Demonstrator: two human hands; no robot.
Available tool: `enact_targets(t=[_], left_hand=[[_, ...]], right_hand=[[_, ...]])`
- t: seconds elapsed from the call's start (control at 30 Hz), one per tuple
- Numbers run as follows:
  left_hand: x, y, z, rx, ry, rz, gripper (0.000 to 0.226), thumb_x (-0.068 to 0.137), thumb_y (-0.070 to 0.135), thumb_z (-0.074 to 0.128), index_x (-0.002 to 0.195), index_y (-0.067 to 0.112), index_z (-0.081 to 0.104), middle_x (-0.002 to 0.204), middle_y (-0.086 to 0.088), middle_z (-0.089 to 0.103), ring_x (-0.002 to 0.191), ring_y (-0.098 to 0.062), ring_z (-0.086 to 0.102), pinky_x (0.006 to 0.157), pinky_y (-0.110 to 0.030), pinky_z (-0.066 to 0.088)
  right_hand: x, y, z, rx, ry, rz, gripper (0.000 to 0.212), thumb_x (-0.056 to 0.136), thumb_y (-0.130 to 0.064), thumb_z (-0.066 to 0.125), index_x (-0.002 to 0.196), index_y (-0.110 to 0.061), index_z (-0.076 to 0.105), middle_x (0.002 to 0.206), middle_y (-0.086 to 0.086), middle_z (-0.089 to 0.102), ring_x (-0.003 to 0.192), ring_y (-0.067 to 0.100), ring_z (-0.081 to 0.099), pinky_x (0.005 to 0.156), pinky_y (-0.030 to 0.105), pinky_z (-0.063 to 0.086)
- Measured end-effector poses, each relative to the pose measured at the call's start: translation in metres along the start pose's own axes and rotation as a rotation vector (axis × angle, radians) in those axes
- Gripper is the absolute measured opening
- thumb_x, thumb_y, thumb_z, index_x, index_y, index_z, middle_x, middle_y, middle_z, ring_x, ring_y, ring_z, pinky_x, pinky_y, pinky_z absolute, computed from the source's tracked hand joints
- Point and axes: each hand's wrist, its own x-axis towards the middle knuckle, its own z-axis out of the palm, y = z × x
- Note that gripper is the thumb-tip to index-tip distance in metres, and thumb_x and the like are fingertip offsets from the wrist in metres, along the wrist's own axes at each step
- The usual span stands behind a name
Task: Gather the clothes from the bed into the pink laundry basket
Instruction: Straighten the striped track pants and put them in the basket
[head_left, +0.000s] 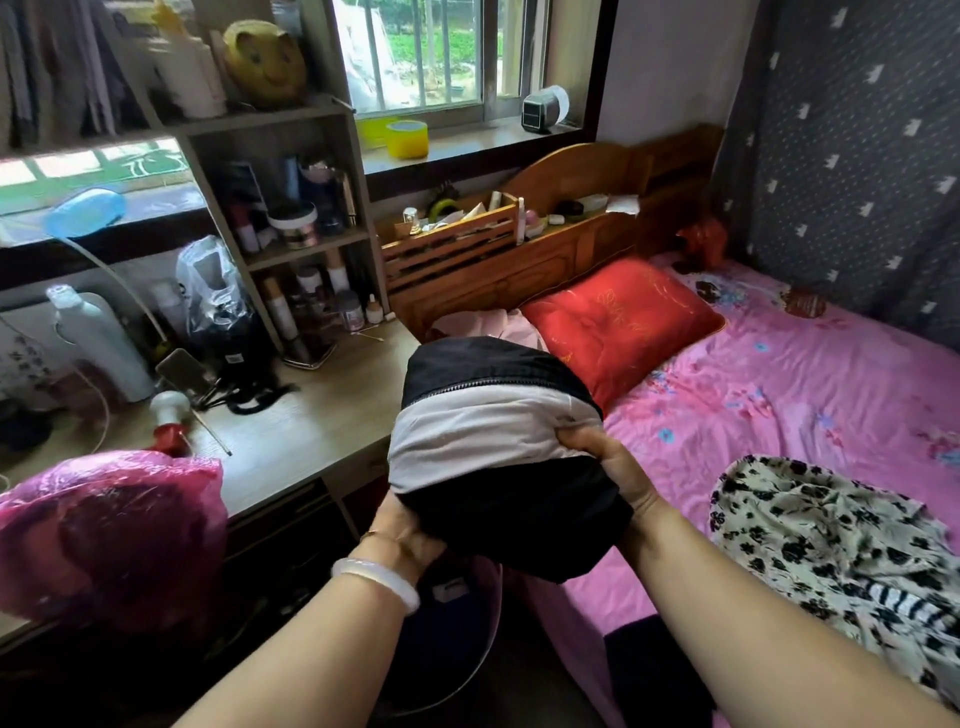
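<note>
Both hands carry a bundled black-and-grey zipped jacket (493, 441) in the air between desk and bed (779, 395), likely bunched so nothing trails on the way: the left hand (410, 535) cups it from below, fingers hidden under the cloth, while the right hand (613, 467) grips its side, fingers curled into the fabric. Below the bundle shows a pink rim, probably the pink laundry basket (491, 587), with something dark inside; a floral garment (831, 545) waits on the bed.

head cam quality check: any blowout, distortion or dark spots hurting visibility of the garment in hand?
Head view: window is overexposed, daylight is the main source; wide-angle bend curves the shelf and edges; floor under the desk is near black; the black and white garment held by left hand and right hand is sharp and evenly lit.
</note>
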Motion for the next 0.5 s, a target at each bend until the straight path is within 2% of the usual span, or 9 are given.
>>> enact_targets(t=[0.03, 0.1, 0.17, 0.23, 0.3, 0.4, 0.5], left_hand=[[0.003, 0.004, -0.008, -0.123, -0.137, -0.156, 0.029, 0.090, 0.023, 0.053, 0.111, 0.007, 0.066, 0.097, -0.014, 0.071, 0.079, -0.022, 0.071, 0.069, -0.034, 0.059], [-0.003, 0.020, -0.023, -0.018, -0.242, -0.252, 0.062, 0.070, 0.004, 0.068, 0.131, 0.011, 0.055, 0.116, -0.013, 0.066, 0.100, -0.027, 0.063, 0.083, -0.045, 0.052], [-0.001, 0.035, -0.041, -0.029, -0.277, -0.295, 0.081, 0.060, 0.000, 0.071, 0.135, 0.016, 0.047, 0.132, -0.011, 0.057, 0.116, -0.031, 0.054, 0.094, -0.053, 0.043], [0.008, 0.040, -0.049, -0.053, -0.242, -0.328, 0.077, 0.058, 0.019, 0.086, 0.126, 0.017, 0.050, 0.128, -0.010, 0.059, 0.113, -0.030, 0.058, 0.095, -0.051, 0.043], [0.015, 0.041, -0.041, 0.085, -0.152, -0.353, 0.076, 0.062, 0.041, 0.086, 0.127, 0.017, 0.055, 0.125, -0.009, 0.064, 0.110, -0.028, 0.063, 0.091, -0.045, 0.052], [0.029, 0.036, -0.042, 0.133, 0.052, -0.295, 0.067, 0.068, 0.039, 0.081, 0.125, 0.012, 0.059, 0.117, -0.015, 0.068, 0.103, -0.029, 0.068, 0.079, -0.037, 0.056], [0.037, 0.034, -0.062, 0.168, 0.117, -0.261, 0.058, 0.073, 0.027, 0.079, 0.123, 0.005, 0.062, 0.117, -0.019, 0.067, 0.095, -0.030, 0.069, 0.078, -0.036, 0.056]], right_hand=[[0.000, -0.002, -0.005, -0.031, 0.032, 0.001, 0.042, 0.068, -0.018, 0.070, 0.105, 0.002, 0.068, 0.092, 0.018, 0.072, 0.078, 0.027, 0.071, 0.077, 0.032, 0.059], [0.003, -0.007, -0.014, -0.085, 0.092, -0.016, 0.031, 0.075, -0.014, 0.059, 0.100, 0.002, 0.067, 0.082, 0.016, 0.072, 0.069, 0.024, 0.070, 0.068, 0.029, 0.058], [0.006, -0.009, -0.017, -0.150, 0.125, 0.002, 0.020, 0.082, -0.008, 0.053, 0.092, 0.003, 0.067, 0.072, 0.014, 0.072, 0.059, 0.021, 0.069, 0.057, 0.024, 0.056], [0.011, -0.003, -0.017, -0.206, 0.132, 0.050, 0.024, 0.090, -0.002, 0.044, 0.081, 0.003, 0.066, 0.060, 0.012, 0.069, 0.048, 0.018, 0.066, 0.046, 0.019, 0.051], [0.018, 0.006, -0.010, -0.242, 0.114, 0.079, 0.027, 0.093, -0.002, 0.042, 0.079, 0.002, 0.065, 0.059, 0.010, 0.069, 0.047, 0.017, 0.066, 0.045, 0.018, 0.050], [0.043, 0.020, -0.006, -0.250, 0.112, 0.135, 0.021, 0.093, -0.007, 0.048, 0.082, 0.000, 0.065, 0.060, 0.010, 0.069, 0.049, 0.018, 0.066, 0.047, 0.019, 0.052], [0.068, 0.038, -0.012, -0.271, 0.110, 0.185, 0.016, 0.090, -0.007, 0.052, 0.083, -0.003, 0.065, 0.061, 0.008, 0.070, 0.051, 0.017, 0.067, 0.050, 0.020, 0.052]])
